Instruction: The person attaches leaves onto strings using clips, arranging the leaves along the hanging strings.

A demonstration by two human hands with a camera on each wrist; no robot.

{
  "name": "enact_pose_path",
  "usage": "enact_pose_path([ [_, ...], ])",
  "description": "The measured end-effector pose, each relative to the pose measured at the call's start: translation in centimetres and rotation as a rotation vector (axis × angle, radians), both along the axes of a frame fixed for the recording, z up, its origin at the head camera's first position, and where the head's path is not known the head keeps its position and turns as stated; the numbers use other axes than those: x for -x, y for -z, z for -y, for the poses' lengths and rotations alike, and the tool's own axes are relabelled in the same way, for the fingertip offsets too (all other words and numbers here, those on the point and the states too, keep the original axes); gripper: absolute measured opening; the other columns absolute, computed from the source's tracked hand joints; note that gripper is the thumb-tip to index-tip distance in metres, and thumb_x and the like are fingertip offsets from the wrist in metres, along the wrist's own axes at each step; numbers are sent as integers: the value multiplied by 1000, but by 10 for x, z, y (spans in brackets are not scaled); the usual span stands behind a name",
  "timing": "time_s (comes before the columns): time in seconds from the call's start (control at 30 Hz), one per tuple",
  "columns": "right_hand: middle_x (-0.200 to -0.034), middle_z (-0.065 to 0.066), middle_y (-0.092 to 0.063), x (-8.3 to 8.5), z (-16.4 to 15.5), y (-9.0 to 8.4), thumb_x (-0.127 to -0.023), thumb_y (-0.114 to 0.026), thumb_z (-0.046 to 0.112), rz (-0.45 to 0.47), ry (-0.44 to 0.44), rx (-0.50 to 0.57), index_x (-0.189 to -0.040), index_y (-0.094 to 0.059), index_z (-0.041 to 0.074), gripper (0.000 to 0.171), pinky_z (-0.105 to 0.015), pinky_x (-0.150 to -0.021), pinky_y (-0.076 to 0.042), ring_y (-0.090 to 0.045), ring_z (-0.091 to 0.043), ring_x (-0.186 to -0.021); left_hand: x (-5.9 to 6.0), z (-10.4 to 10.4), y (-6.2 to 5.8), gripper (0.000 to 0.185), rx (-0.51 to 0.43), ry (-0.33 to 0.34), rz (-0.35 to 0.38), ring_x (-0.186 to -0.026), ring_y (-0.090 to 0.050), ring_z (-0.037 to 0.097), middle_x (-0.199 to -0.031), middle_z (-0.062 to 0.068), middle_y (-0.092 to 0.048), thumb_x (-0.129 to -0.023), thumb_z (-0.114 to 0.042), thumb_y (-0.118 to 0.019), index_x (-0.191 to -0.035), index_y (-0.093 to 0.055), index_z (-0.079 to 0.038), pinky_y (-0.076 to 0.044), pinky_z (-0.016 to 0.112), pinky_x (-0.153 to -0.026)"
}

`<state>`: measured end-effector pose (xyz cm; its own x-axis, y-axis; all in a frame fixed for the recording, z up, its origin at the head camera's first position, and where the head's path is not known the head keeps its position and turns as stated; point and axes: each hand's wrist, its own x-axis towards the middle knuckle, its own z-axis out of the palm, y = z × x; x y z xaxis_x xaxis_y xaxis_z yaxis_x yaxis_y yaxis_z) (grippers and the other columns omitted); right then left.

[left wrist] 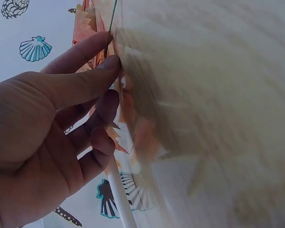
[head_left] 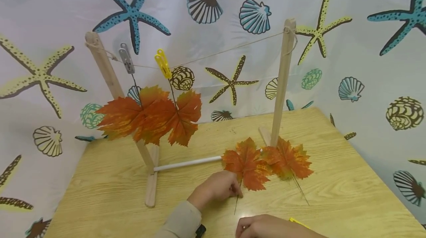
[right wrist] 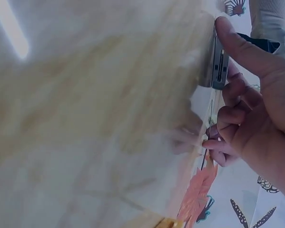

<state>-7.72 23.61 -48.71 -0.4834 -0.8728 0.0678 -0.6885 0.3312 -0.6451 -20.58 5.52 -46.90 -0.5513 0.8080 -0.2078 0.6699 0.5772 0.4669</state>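
My left hand (head_left: 219, 186) pinches the thin dark stem (head_left: 236, 206) of an orange maple leaf (head_left: 246, 166) close over the table. In the left wrist view, thumb and forefinger meet on that stem. Nearer the front edge, my right hand (head_left: 266, 227) grips a grey clothespin (right wrist: 220, 66) between thumb and fingers; the head view hides it. A second leaf (head_left: 289, 158) lies to the right, overlapping the first. Two more leaves (head_left: 123, 116) (head_left: 181, 118) hang from a string (head_left: 229, 50), one by a grey clothespin (head_left: 127, 58), the other by a yellow clothespin (head_left: 163, 64).
Wooden posts (head_left: 283, 82) (head_left: 106, 68) on flat feet hold the string, with a white rod (head_left: 189, 163) low between them. Partly behind my right arm lies something yellow (head_left: 298, 223). Behind the wooden table (head_left: 110, 193) hangs a curtain with shells and starfish.
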Motion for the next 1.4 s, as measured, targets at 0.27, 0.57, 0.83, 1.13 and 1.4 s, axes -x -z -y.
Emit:
enact_pose_path([
  [0.27,-109,15,-63,1,0,-2,-100,-56,37,-51,49,-69,-101,-76,25,23,-1,-77,-41,-53,16,-90,5,1,2,16,19,69,-75,-81,-63,1,-83,-15,-65,-87,-15,-78,-90,-83,-31,-51,18,-75],
  [0.57,-97,17,-62,-1,3,2,-98,-59,37,-227,68,-97,-92,-73,27,18,2,-68,-37,-44,19,-78,1,2,6,8,-15,99,-203,-83,-63,-2,-85,-20,-66,-81,-29,-82,-84,-82,-36,-52,19,-76],
  [0.83,-91,17,-62,-1,5,-1,-98,-59,37,-178,78,-63,-98,-76,26,20,1,-74,-38,-49,15,-85,-3,5,1,6,-45,118,-182,-82,-60,-4,-86,-19,-63,-82,-28,-80,-85,-82,-33,-50,16,-74],
  [1.13,-73,8,-54,4,7,-5,-98,-62,27,-123,32,7,-96,-80,16,21,2,-66,-32,-31,11,-70,-4,7,-1,6,-72,198,-227,-82,-60,-5,-89,-17,-64,-82,-25,-80,-86,-83,-29,-48,10,-77],
  [1.4,-77,6,-65,7,7,-6,-95,-67,20,30,105,56,-97,-80,13,15,-4,-65,-44,-44,14,-70,-3,13,-2,7,-60,191,-244,-90,-65,-4,-98,-18,-69,-85,-24,-78,-86,-82,-29,-50,13,-82],
])
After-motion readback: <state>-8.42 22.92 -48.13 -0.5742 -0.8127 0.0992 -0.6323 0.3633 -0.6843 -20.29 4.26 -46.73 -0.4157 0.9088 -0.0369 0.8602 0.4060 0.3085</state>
